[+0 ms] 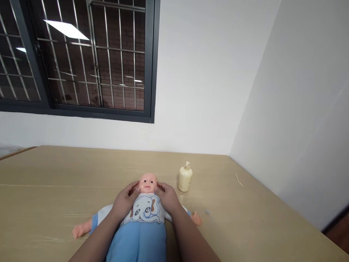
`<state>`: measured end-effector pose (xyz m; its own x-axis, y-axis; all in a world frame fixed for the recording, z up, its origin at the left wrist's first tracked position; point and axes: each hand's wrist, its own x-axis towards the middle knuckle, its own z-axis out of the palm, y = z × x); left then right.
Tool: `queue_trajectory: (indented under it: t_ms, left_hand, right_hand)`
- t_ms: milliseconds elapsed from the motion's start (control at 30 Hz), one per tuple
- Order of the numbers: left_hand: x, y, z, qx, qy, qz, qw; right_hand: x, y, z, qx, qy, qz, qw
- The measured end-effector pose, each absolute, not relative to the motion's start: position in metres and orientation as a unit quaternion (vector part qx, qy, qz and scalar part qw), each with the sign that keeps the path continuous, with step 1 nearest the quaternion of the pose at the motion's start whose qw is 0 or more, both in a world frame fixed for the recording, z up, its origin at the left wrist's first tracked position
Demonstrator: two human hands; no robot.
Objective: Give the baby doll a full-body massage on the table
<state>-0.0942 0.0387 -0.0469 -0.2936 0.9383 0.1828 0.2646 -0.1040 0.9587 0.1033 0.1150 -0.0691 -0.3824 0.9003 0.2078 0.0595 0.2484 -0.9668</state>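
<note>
A baby doll [143, 211] lies on its back on the wooden table, head toward the wall. It wears a white top with a blue elephant print and light blue trousers, and its arms are spread to both sides. My left hand [125, 199] cups the left side of the doll's head, thumb on the cheek. Against the other cheek, my right hand [167, 197] is curled the same way. The fingertips of both hands are partly hidden behind the head. A cream pump bottle [185, 179] stands upright a little beyond my right hand, apart from it.
The table [245, 218] meets a white wall at the back and another at the right. A thin pale strip [239, 179] lies near its right edge. A small greyish bit [207, 211] is beside the doll's hand. A barred window [95, 58] is at upper left.
</note>
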Motion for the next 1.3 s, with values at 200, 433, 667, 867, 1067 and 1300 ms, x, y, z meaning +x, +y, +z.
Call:
queue_trajectory:
  t_ms: [200,433,667,867,1067,1300]
  left_hand:
    - [-0.092,0.035,-0.041,0.501,0.595,0.537,0.327]
    - [-0.089,0.032,-0.037,0.484,0.589,0.547,0.346]
    - [-0.089,0.033,-0.039,0.48,0.588,0.549,0.35]
    - [-0.09,0.032,-0.039,0.486,0.591,0.541,0.351]
    - [-0.09,0.032,-0.04,0.491,0.587,0.549,0.336]
    - [-0.093,0.037,-0.05,0.482,0.59,0.551,0.34]
  right_hand:
    - [0.104,0.116,-0.072,-0.386,-0.668,0.477,0.421]
    - [0.104,0.115,-0.071,-0.4,-0.669,0.474,0.41]
    - [0.104,0.116,-0.071,-0.408,-0.671,0.468,0.406]
    - [0.103,0.114,-0.069,-0.409,-0.675,0.461,0.407]
    - [0.104,0.112,-0.067,-0.411,-0.674,0.462,0.405]
    - [0.105,0.112,-0.065,-0.415,-0.673,0.466,0.397]
